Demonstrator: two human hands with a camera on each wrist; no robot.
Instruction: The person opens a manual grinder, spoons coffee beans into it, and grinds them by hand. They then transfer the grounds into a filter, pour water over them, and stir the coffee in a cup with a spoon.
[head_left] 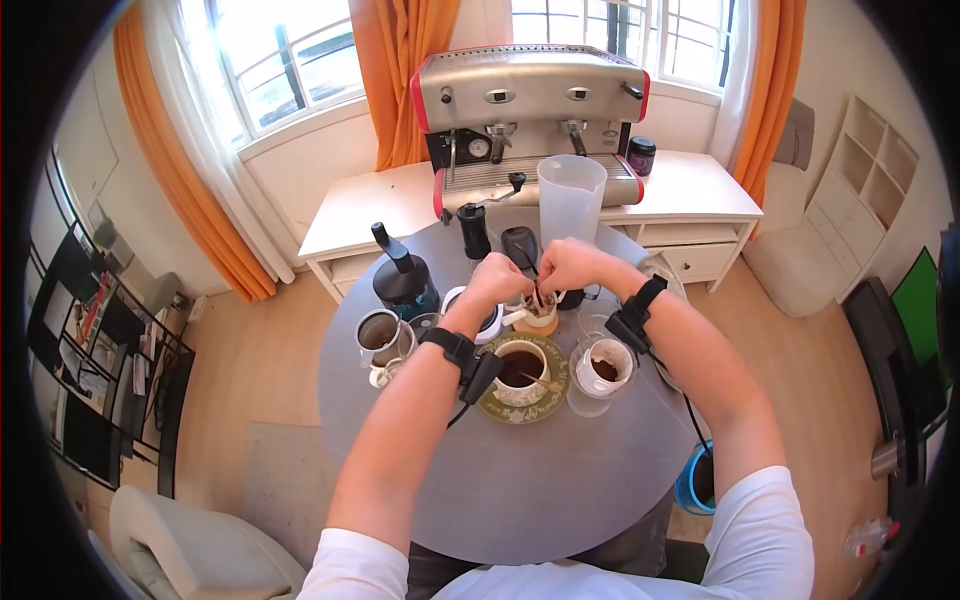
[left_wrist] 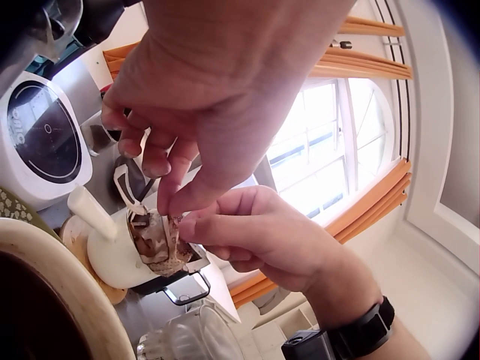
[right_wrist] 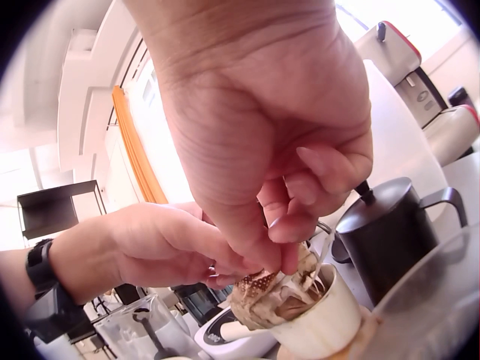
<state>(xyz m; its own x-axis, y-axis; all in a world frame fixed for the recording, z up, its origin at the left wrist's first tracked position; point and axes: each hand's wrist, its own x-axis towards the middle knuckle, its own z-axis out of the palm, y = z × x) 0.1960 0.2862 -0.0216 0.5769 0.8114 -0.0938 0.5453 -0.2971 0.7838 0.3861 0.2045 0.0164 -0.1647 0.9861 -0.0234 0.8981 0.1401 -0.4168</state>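
Observation:
Both hands meet over a white handled cup [right_wrist: 319, 330] on a round wooden coaster [left_wrist: 75, 240]. A brown-stained coffee filter [right_wrist: 281, 296] bunches up out of its mouth, with a white paper strip [left_wrist: 124, 187] sticking out at the side. My left hand [head_left: 498, 282] pinches one side of the filter's upper edge between thumb and finger. Opposite it, the thumb and fingertips of my right hand [head_left: 578, 265] pinch the same edge. Nearer to me, a cup of dark coffee [head_left: 519, 368] stands on a green patterned plate [head_left: 520, 410], a spoon [head_left: 545, 383] in it.
A white cup with dark grounds [head_left: 604, 366] stands right of the plate. Around the hands are a white scale [left_wrist: 45, 135], a black lidded pot [right_wrist: 386, 232], a tall plastic pitcher [head_left: 572, 195], a hand grinder [head_left: 474, 230] and a glass jug [head_left: 380, 335]. An espresso machine [head_left: 530, 95] stands behind.

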